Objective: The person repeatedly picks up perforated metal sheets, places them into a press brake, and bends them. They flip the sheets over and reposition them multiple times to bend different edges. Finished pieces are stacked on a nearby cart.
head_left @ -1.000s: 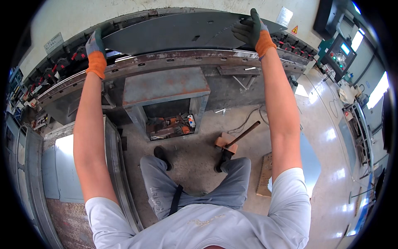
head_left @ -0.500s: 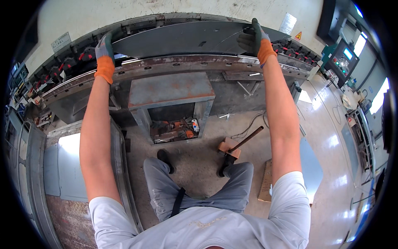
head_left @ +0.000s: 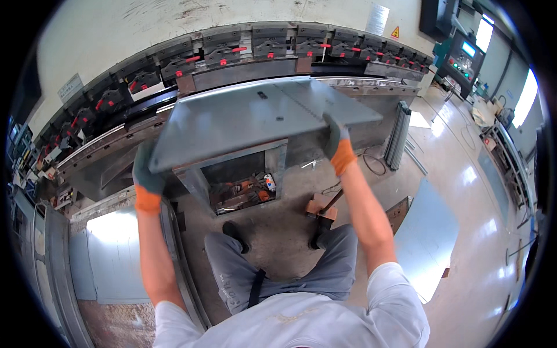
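Observation:
A flat grey metal sheet (head_left: 232,119) spans the space between my two gloved hands, its far edge by the bed of a press brake (head_left: 255,52). My left hand (head_left: 149,168), in a grey and orange glove, is closed on the sheet's near left corner. At the near edge, further right, my right hand (head_left: 336,139) grips the sheet in a matching glove. The fingers of both hands are partly hidden by the sheet or blurred. Below the sheet stands a metal stand (head_left: 277,174) with tools and scraps in its open front.
Left of me, flat sheets (head_left: 116,255) lie on a low table. Another sheet (head_left: 429,238) rests low at my right. A foot pedal box (head_left: 321,207) with an upright bar is by my feet. A bundle of metal strips (head_left: 398,136) leans against the machine; a control panel (head_left: 462,58) hangs at right.
The sheet has come down and toward me, from upright against the machine to nearly flat. Both hands moved nearer with it, uncovering the row of red-levered clamps.

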{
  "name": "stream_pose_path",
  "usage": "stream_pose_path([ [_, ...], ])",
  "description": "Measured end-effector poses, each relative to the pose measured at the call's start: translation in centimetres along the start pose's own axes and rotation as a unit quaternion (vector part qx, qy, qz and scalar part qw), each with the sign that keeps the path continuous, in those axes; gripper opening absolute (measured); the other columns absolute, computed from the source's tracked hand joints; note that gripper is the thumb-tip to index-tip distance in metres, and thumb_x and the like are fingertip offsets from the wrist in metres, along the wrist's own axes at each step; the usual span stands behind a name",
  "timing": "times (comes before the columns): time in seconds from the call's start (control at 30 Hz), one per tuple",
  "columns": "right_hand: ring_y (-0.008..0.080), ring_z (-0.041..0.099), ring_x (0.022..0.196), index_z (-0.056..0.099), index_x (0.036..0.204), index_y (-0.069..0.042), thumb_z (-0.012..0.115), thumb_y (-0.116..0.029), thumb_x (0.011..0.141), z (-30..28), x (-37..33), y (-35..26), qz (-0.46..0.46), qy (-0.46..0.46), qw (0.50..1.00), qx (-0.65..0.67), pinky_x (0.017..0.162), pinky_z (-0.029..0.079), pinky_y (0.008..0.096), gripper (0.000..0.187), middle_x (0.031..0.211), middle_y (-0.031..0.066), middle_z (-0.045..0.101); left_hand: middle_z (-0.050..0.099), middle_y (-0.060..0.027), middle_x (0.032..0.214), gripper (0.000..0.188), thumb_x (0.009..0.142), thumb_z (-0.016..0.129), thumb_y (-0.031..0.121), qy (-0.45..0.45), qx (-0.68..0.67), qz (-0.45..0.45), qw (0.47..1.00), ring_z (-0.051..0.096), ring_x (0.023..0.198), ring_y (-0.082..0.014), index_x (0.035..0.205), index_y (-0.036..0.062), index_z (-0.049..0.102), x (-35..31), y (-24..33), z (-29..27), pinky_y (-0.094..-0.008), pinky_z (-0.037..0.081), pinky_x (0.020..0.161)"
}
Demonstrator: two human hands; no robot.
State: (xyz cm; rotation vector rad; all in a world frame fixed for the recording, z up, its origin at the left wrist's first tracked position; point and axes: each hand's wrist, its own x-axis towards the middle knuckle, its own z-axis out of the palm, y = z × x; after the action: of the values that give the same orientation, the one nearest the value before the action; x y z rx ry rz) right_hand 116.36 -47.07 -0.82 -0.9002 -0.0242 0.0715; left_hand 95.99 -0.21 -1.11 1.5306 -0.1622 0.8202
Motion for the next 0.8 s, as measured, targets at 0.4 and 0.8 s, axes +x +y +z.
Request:
stream_pose_path([
  [0.4,0.029,0.064,0.113,0.06,0.12,-0.005,0.062,-0.025,0.094,-15.3,0.1,12.4,0.153,0.017,0.977,0.15,0.102,0.052,0.0498,0.032,0.123,0.0107,0.067,0.067,-0.0007,0.078,0.038,0.09,0.066,0.044,0.008,0.007,-0.449,0.894,0.056,0.054,-0.014,0.105,0.0093,0.069,-6.5,-11.3,1.8,-0.0297,0.042,0.045],
  [0.8,0.0302,0.056,0.119,0.051,0.135,-0.009,0.062,-0.036,0.097,-13.9,-18.1,24.8,0.163,-0.001,0.975,0.153,0.106,0.045,0.0495,0.048,0.131,0.0089,0.058,0.065,-0.0163,0.118,0.054,0.093,0.07,0.036,0.095,-0.192,-0.545,0.811,0.066,0.099,-0.0283,0.13,0.0001,0.055,-21.7,-7.5,15.1,-0.0429,0.057,0.08],
])
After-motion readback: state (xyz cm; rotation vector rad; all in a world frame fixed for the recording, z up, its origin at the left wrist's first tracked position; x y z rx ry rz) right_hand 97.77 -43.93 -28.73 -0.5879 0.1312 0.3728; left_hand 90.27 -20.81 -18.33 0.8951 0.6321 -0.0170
